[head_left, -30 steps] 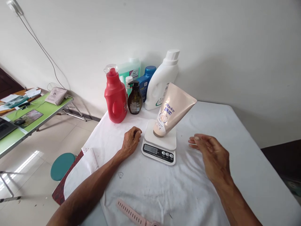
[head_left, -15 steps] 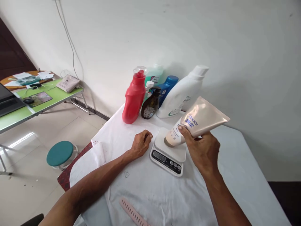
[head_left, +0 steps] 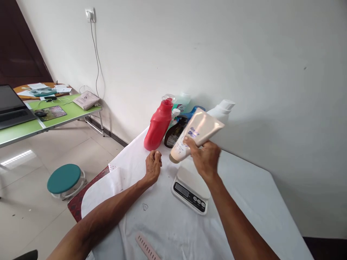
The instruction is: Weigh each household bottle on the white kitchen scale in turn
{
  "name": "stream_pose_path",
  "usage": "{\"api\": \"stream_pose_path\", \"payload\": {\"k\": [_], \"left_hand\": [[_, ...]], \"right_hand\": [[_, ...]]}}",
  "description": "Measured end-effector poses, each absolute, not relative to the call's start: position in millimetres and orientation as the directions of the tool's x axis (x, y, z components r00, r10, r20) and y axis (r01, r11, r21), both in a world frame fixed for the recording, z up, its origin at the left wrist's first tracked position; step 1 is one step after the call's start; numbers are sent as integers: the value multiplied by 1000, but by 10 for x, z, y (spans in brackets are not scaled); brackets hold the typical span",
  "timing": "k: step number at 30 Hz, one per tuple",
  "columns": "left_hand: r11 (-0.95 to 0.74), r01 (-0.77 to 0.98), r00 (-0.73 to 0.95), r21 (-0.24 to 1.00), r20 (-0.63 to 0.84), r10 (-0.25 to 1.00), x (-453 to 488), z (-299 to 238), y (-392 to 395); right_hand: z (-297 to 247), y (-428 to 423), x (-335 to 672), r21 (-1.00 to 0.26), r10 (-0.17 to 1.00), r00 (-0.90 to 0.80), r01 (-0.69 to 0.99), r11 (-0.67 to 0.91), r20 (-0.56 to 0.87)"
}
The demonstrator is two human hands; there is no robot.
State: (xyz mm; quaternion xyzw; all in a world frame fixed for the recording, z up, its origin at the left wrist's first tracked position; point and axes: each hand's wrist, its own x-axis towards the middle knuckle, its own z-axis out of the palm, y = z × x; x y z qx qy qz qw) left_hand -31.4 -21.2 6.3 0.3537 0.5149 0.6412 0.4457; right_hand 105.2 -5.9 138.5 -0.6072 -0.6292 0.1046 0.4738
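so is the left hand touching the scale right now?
Apart. The head view shows a strip of white cloth between the curled left hand and the near left edge of the scale.

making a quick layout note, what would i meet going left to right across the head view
laptop → computer mouse → pink pouch → left hand → tube held in the right hand
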Motion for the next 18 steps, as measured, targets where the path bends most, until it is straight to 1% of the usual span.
{"api": "stream_pose_path", "payload": {"k": [3,6,12,18], "left_hand": [[-69,-263,-365,962,-33,930,-351,9,-190],[-72,-275,-357,959,-32,933,-363,-62,-147],[-130,-172,-339,976,65,938,-271,-120,-72],[-139,-24,-209,990,131,969,-219,-89,-106]], "right_hand": [[1255,162,761,-708,880,87,634,313,467],[1053,323,586,-705,884,37,620,345,465],[780,456,600,-713,885,47,614,340,462],[703,458,612,-746,892,48,569,345,449]]}}
